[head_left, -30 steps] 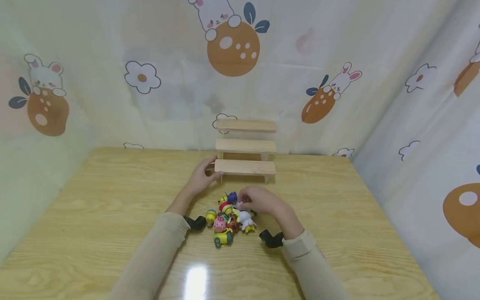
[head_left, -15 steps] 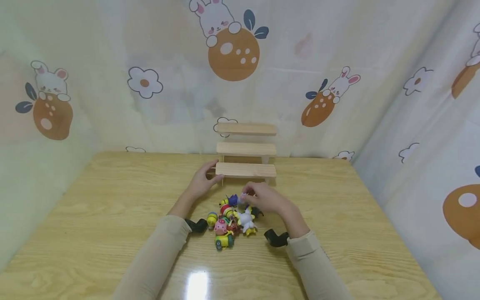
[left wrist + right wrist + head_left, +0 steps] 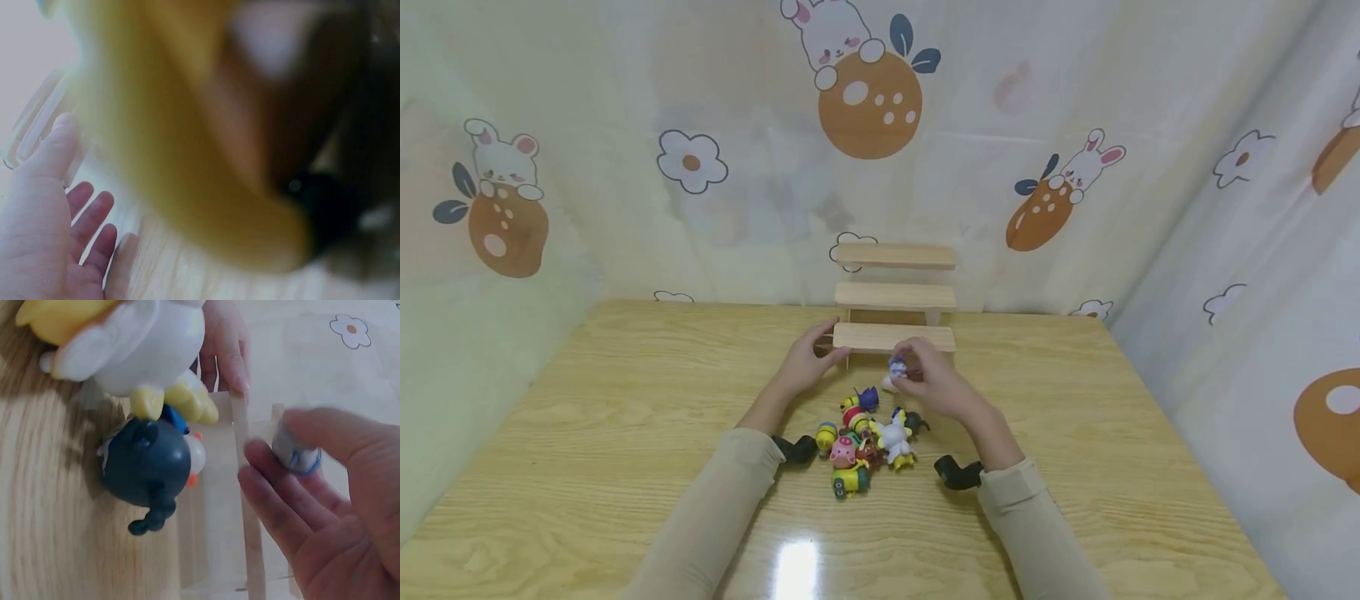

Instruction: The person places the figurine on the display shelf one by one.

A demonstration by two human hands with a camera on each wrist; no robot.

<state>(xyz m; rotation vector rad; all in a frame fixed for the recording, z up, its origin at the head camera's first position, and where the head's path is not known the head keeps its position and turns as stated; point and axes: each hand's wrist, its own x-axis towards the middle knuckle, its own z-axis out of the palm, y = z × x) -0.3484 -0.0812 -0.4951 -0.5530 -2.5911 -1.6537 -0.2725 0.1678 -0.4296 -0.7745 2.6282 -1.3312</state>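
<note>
My right hand (image 3: 942, 385) pinches a small white and blue toy figurine (image 3: 895, 369) between thumb and fingers, in front of the lowest step of a three-tier wooden stand (image 3: 880, 336). In the right wrist view the figurine (image 3: 292, 449) is partly covered by the thumb. My left hand (image 3: 801, 367) rests at the left end of that lowest step, thumb by its front edge and fingers spread, straight in the left wrist view. Below the hands lies a pile of toy figurines, among them a pink pig (image 3: 843, 451) and a white figure with yellow feet (image 3: 892, 437).
A dark round figurine (image 3: 147, 464) with a curled tail lies beside the white one. Blue, red-and-yellow and green figurines fill the pile. A large blurred yellow shape (image 3: 144, 144) covers much of the left wrist view. A patterned curtain (image 3: 760, 208) hangs behind the table (image 3: 662, 500).
The right hand has lifted the white and blue figurine out of the pile and carried it up toward the lowest step. The left hand has stayed at the stand.
</note>
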